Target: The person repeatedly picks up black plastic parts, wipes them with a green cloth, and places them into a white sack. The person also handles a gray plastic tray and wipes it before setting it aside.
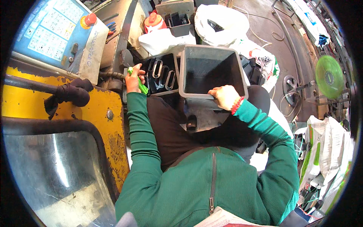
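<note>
My left hand [133,80] is closed around a slim bright green tool [143,88], whose kind I cannot make out; it sticks out above and below the fist. That hand is beside the left edge of a dark bin [177,72] holding glossy black parts [163,81] with oval slots. With my right hand [225,97] I grip the near rim of a deep grey plastic bin [185,60], fingers over the edge. This bin stands in front of my knees, right of the dark one. Nothing shows inside it, though its bottom is in shadow.
At the left stands a yellow machine [109,140] with a control panel [49,30] and a red button [90,19]. White sacks [223,19], a red-lidded container [154,23] and a small grey bin [179,30] lie beyond. A green fan [329,77] is at the right.
</note>
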`<action>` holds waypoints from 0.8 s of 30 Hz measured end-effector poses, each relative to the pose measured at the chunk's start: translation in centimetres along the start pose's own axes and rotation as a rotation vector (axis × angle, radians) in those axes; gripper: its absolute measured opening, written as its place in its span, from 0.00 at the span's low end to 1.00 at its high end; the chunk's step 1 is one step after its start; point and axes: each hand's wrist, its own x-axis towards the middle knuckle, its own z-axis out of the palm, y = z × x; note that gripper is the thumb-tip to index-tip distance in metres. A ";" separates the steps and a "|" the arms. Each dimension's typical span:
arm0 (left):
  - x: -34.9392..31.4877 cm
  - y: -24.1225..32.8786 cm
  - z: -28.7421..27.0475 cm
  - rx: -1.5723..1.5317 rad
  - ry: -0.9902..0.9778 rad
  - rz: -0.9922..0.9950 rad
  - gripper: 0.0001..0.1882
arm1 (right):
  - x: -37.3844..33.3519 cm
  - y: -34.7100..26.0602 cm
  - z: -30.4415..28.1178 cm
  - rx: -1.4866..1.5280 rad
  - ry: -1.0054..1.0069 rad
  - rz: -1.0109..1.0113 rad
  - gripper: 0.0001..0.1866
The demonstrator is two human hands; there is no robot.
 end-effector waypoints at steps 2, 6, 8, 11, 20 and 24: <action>0.0 0.0 -0.4 -0.013 -0.006 -0.004 0.16 | 0.5 0.2 2.8 -0.033 -0.085 0.014 0.16; -0.2 0.0 -0.2 -0.025 0.000 0.012 0.14 | 2.1 1.3 7.1 -0.089 -0.222 0.099 0.15; -0.3 0.2 -0.3 -0.033 0.008 0.024 0.14 | 3.1 1.7 8.5 -0.115 -0.274 0.121 0.15; -0.3 0.3 -0.2 -0.034 0.007 0.029 0.14 | 5.2 2.3 10.0 -0.145 -0.286 0.125 0.15; 0.4 -0.7 0.6 0.293 -0.183 -0.085 0.13 | 11.7 4.8 8.1 -0.307 -0.326 0.077 0.09; 1.0 -4.3 2.4 0.965 -0.462 0.051 0.12 | 12.8 5.1 6.5 -0.351 -0.401 0.009 0.11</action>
